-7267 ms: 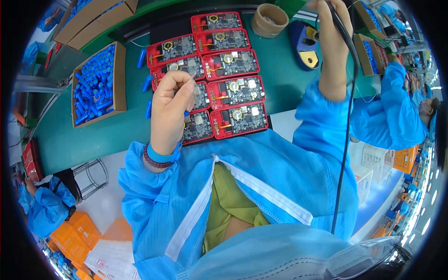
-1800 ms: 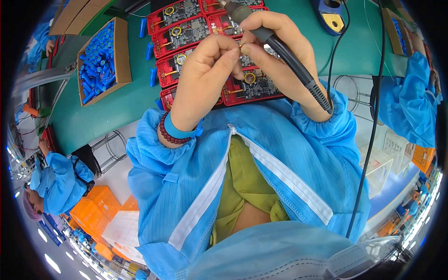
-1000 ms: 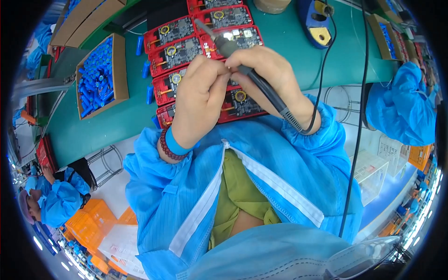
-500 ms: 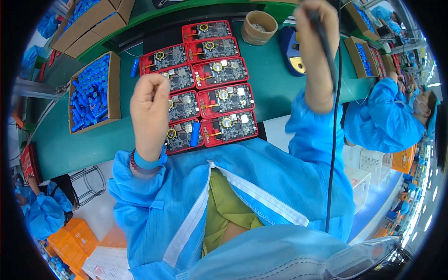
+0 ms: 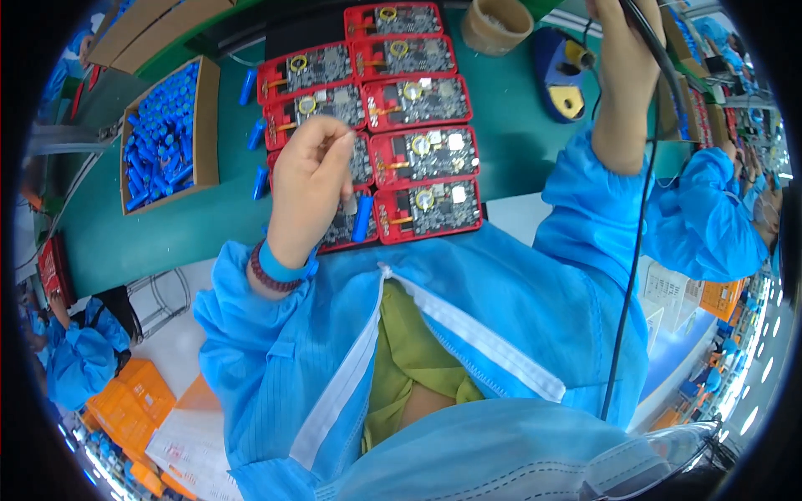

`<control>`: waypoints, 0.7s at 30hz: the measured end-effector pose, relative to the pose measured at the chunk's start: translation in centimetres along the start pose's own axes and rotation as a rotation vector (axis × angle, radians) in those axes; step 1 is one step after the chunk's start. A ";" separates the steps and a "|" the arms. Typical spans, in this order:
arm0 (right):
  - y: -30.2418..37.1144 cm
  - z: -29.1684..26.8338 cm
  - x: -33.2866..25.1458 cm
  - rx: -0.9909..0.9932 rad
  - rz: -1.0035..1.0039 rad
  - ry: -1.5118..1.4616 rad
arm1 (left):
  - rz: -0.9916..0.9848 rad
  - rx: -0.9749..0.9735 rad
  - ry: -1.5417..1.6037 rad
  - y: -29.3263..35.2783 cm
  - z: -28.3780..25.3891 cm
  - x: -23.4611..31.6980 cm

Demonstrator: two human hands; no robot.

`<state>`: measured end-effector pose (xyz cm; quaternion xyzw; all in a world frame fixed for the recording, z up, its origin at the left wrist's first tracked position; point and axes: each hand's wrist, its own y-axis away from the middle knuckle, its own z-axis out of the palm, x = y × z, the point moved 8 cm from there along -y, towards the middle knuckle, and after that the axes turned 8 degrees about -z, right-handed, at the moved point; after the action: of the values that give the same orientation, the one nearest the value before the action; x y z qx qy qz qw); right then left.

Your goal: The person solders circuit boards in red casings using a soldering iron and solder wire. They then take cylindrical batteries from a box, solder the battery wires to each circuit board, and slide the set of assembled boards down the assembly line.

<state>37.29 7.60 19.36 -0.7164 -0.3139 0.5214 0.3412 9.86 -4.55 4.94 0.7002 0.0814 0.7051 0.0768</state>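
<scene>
Two columns of red trays (image 5: 474, 199) lie in front of me, each holding a dark circuit board (image 5: 430, 154) with a round yellow-rimmed part. My left hand (image 5: 313, 188) is closed in a pinch over the lower trays of the left column; whatever its fingertips hold is hidden. Just right of those fingertips, a blue cylindrical battery (image 5: 362, 219) rests on the nearest left tray. At the upper right, my right hand (image 5: 626, 58) is closed round a black-corded soldering iron (image 5: 642, 23), whose tip lies out of view.
A cardboard box of blue batteries (image 5: 209, 134) stands at left. Loose batteries (image 5: 256, 134) lie beside the left column. Further back are a brown pot (image 5: 493, 29) and a blue iron stand (image 5: 547, 75) with a yellow sponge. A black cord (image 5: 639, 242) hangs past my right arm. Co-workers (image 5: 702, 213) sit nearby.
My left hand has moved right, over the lower left trays, uncovering loose batteries beside them. My right hand has shifted right with the soldering iron. The whole view has shifted slightly.
</scene>
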 end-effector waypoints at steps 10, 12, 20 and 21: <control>13.0 4.5 -3.4 -0.367 0.289 -0.319 | 0.425 0.073 -0.670 -3.4 3.2 0.6; 13.9 4.5 -3.2 -0.374 0.324 -0.301 | 0.524 0.086 -0.785 -3.2 3.7 0.8; 15.5 4.7 -3.8 -0.368 0.342 -0.327 | 0.429 0.032 -0.860 -2.2 4.4 -0.1; 15.6 5.0 -3.7 -0.375 0.342 -0.330 | 0.442 0.053 -0.866 -2.2 4.5 -0.2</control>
<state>32.99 -3.49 7.52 -0.7149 -0.3305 0.6138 0.0546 14.29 -2.41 4.31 0.9315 -0.0907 0.3461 -0.0660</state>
